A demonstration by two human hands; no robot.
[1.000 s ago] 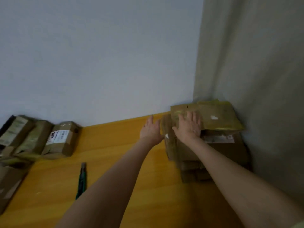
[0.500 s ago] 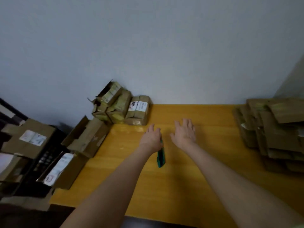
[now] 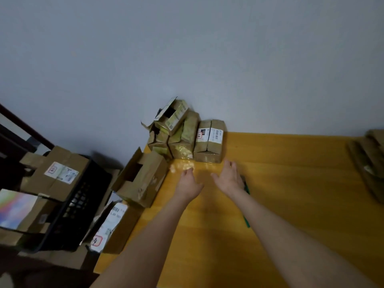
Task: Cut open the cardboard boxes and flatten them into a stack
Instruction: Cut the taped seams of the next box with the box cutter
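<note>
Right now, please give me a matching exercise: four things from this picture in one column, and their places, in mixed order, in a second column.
1 labelled closed box
2 green box knife
3 flattened cardboard stack
4 black crate

A at the far right edge of the yellow table
B against the wall
C beside the table, on the left, holding boxes
D partly hidden under the right forearm

Pairs: 1-B, 2-D, 3-A, 4-C

Looks like a spare back room or home corner used for sorting parcels, nothing like a proper warehouse. Plain pale wall (image 3: 187,48), yellow wooden table (image 3: 291,173) pushed against it. Taped shipping boxes (image 3: 209,142) with courier labels sit at the far edge, more parcels (image 3: 56,173) in a black plastic crate (image 3: 83,204) on the left, flattened cardboard (image 3: 369,163) far right.
</note>
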